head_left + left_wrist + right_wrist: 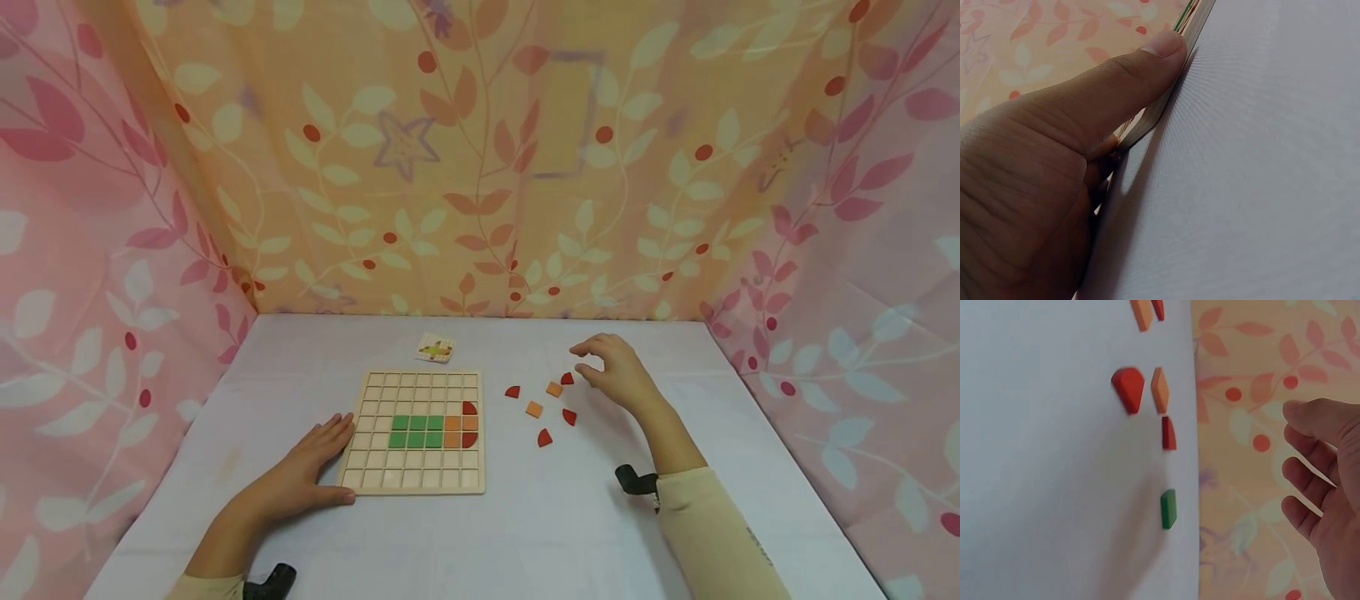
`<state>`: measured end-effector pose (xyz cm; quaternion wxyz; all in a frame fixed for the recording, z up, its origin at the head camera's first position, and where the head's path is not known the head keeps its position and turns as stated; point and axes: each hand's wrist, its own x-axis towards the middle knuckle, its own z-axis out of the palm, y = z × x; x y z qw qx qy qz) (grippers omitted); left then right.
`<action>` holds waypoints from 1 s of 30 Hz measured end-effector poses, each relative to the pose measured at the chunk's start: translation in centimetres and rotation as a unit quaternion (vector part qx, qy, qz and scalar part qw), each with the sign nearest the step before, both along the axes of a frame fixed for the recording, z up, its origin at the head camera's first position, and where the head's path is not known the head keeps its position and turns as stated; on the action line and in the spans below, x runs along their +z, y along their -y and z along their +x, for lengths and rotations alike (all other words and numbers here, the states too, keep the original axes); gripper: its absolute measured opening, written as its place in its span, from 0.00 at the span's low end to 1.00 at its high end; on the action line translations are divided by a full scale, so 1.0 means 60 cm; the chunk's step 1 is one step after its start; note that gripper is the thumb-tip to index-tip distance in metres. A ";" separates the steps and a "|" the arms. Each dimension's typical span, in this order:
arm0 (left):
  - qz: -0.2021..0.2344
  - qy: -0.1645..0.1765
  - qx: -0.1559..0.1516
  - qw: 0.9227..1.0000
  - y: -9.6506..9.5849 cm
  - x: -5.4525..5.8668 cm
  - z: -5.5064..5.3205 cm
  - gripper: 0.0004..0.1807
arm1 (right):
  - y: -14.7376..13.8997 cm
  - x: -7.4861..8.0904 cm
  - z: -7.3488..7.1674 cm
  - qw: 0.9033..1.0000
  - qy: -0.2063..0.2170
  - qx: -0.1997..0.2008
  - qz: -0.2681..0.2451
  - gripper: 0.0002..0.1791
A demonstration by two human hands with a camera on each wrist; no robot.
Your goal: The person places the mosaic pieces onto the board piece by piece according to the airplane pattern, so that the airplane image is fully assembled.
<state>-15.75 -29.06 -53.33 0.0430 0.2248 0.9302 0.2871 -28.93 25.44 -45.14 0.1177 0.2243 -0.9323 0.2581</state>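
Presently, the left hand, fingers extended, rests against the wooden grid board. The right hand, empty, thumb and fingertips parted, hovers near red quarter-circle tiles right of the board.

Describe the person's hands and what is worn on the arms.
The left hand and right hand wear no gloves. The left sleeve and right sleeve are pale beige, the right with a dark marking too small to read. Each wrist carries a bent black device.
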 end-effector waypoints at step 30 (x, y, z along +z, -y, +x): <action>0.000 0.015 0.007 1.000 0.001 -0.007 -0.005 0.66 | -0.081 -0.084 -0.035 0.994 0.103 -0.022 0.025 0.20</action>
